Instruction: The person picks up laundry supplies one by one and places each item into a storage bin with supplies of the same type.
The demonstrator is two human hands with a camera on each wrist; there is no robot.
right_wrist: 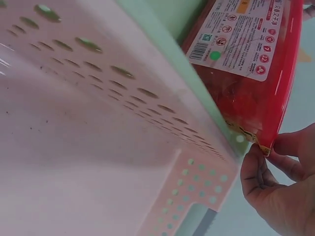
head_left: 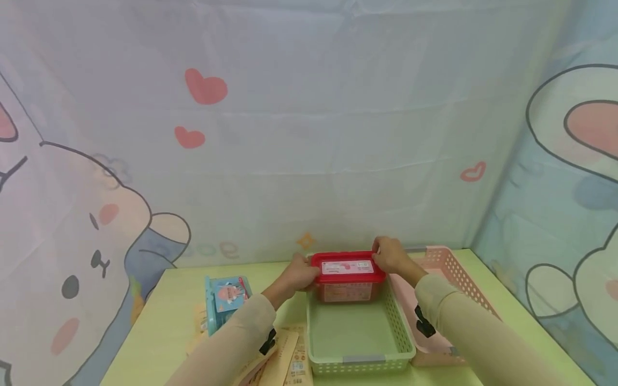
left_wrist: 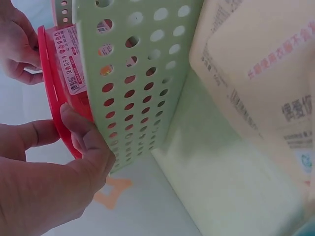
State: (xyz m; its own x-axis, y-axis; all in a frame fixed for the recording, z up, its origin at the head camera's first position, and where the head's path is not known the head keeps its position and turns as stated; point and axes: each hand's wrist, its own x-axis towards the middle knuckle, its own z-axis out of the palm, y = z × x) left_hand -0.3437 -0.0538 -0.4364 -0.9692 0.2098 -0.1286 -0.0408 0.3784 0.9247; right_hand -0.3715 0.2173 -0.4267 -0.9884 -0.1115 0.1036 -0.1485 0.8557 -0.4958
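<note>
Seating, apparently: red box, 12 o'clock in green basket; left hand, right hand pinching lid; next likely needs level release

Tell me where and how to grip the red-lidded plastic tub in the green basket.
Likely best by both ends of the red lid, left hand from the left, right hand from the right: its protruding rim stands above the walls of the green basket, which flank the plastic tub.

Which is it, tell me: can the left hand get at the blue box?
Probably not yet: the left hand pinches the red lid. Once freed, its way to the blue box looks clear.
</note>
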